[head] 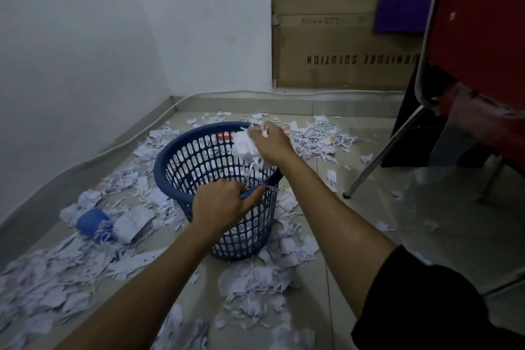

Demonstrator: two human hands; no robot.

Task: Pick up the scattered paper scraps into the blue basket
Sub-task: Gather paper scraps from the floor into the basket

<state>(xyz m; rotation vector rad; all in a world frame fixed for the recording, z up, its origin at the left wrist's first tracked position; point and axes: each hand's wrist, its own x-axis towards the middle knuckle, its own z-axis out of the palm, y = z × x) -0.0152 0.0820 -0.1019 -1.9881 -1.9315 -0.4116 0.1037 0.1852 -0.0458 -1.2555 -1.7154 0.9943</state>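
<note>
While our left hand (224,202) grips the blue basket (181,156) rim steady, our right hand (270,142) clutches paper scraps (244,145) over its mouth.

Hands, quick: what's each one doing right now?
Left hand: grips the blue basket rim.
Right hand: holds paper scraps over the basket.

Basket (176,156): dark blue plastic, lattice of oval holes. Paper scraps (51,290): white with faint grey print. Ball (90,223): blue. Floor (397,236): grey tile. Cardboard box (335,37): brown, black lettering. Chair (483,23): red. Sleeve (426,307): black.
</note>
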